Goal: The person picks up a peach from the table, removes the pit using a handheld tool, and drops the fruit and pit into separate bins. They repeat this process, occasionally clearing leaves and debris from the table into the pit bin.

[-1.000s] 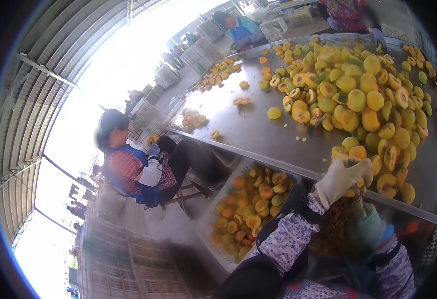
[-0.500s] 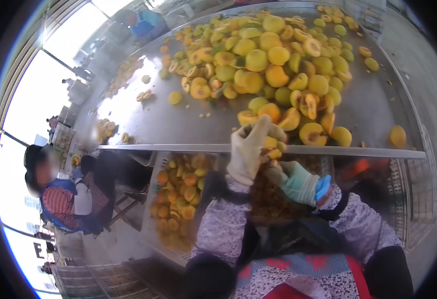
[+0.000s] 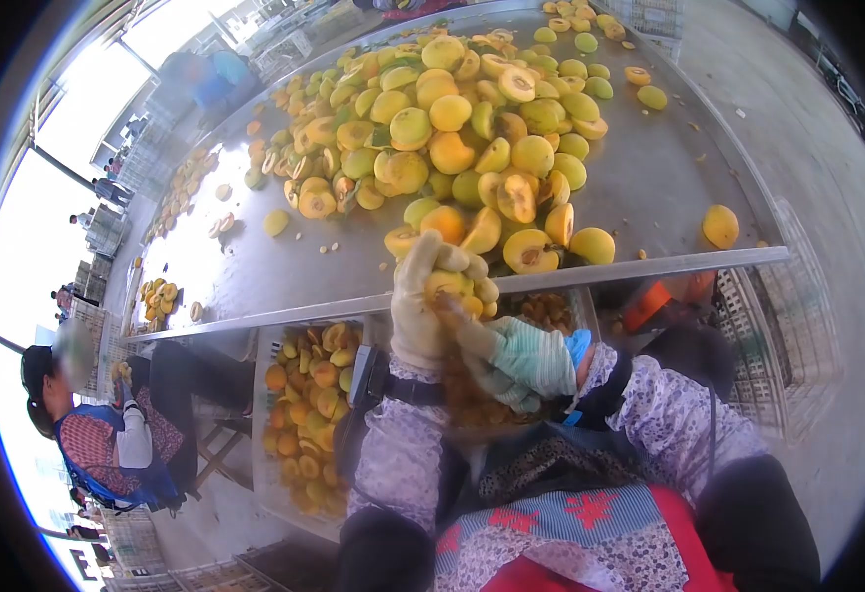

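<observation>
My left hand, in a cream glove, is closed around yellow peach pieces just in front of the table edge. Against these pieces presses my right hand, in a pale green and white glove with a blue band at the wrist. Its fingers are curled, and whatever they hold is hidden. Beyond my hands lies a big heap of whole and halved yellow peaches on the metal table. Some cut halves, such as one peach half, lie close to the edge.
Under the table edge, a crate holds peach pieces; another container with brownish pieces is partly behind my hands. White plastic crates stand at the right. A co-worker sits at the left, and several more people are farther off.
My view has turned, so the table and heap appear farther left and tilted. Both hands have come closer together, with the right fingers now at the peach pieces in my left hand.
</observation>
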Action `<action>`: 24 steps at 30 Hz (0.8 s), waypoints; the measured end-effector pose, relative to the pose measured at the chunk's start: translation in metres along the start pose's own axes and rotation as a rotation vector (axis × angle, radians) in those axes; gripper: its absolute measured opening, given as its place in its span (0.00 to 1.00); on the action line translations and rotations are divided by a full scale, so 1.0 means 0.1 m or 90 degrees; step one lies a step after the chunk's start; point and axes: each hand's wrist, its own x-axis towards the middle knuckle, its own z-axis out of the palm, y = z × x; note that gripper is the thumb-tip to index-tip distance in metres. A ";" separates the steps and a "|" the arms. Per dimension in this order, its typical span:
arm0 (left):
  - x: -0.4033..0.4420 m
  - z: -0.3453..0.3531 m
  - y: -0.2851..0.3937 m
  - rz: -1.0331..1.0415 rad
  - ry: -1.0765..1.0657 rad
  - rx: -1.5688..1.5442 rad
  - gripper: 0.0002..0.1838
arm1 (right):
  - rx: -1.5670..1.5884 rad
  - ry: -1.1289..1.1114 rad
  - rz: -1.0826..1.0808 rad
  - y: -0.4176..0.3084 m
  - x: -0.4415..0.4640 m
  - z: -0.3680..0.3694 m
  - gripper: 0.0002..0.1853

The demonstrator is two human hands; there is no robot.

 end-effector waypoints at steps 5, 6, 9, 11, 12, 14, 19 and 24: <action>-0.04 0.05 0.18 -0.130 -0.001 0.065 0.24 | -0.377 0.207 -0.255 0.13 0.14 0.07 0.24; -0.05 0.09 0.16 -0.106 0.031 -0.017 0.23 | -0.321 0.182 -0.194 0.07 0.08 0.11 0.23; -0.14 0.19 0.09 -0.022 0.097 -0.066 0.22 | -0.391 0.237 -0.352 0.26 0.21 0.06 0.21; -0.17 0.14 0.08 0.032 0.136 -0.030 0.21 | -0.483 0.244 -0.363 0.31 0.23 0.04 0.21; -0.16 0.06 0.14 -0.017 0.150 -0.159 0.20 | -0.576 0.251 -0.371 0.33 0.24 0.04 0.20; -0.25 -0.01 0.18 -0.025 0.203 -0.157 0.18 | -0.485 0.199 -0.346 0.48 0.29 0.14 0.21; -0.37 -0.21 0.40 0.089 0.303 -0.036 0.20 | -0.613 0.166 -0.116 0.26 0.07 0.10 0.27; -0.74 -1.12 1.08 0.031 0.499 0.503 0.29 | -0.789 0.328 -0.081 0.37 0.02 -0.20 0.25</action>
